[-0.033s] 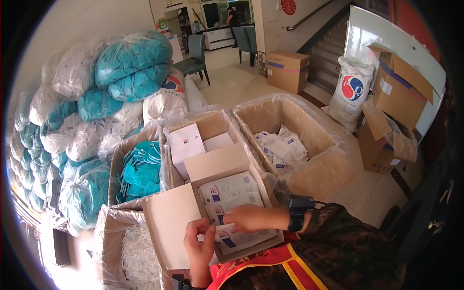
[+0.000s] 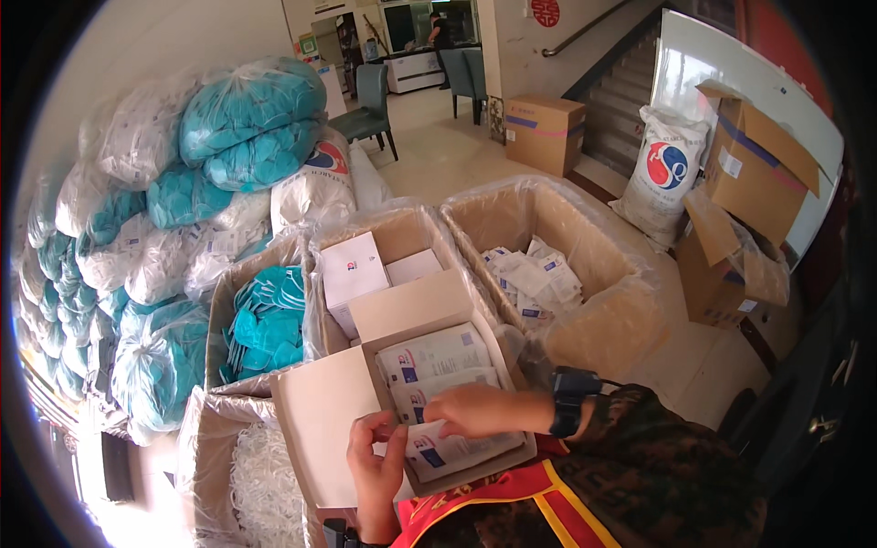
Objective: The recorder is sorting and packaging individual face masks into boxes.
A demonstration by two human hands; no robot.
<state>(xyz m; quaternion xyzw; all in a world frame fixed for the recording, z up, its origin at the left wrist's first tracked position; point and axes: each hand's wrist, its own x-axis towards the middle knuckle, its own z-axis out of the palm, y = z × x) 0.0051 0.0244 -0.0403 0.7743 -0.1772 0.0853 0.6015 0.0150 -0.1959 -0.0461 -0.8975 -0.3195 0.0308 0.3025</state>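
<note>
An open white cardboard box [image 2: 331, 429] rests close in front of me with its flaps folded out. Flat white printed packets [image 2: 443, 361] lie overlapping in rows inside it. My right hand [image 2: 475, 409] reaches in from the right, fingers bent down and closed on the upper edge of the nearest packet [image 2: 461, 451]. At the left wall of the box, my left hand [image 2: 376, 457] is closed, thumb and fingertips together beside that packet's corner. What lies between those fingertips is too small to make out.
Plastic-lined cartons surround the box: one holds teal pieces [image 2: 268, 333], one white boxes [image 2: 354, 271], one loose packets [image 2: 539, 277], one clear strips [image 2: 263, 475]. Stuffed bags [image 2: 251, 110] pile at left. A sack [image 2: 662, 169] and cartons [image 2: 545, 137] stand at right. A person [image 2: 440, 46] stands far back.
Very little differs. My right hand and the packet edge under it have shifted slightly; the left hand keeps its place.
</note>
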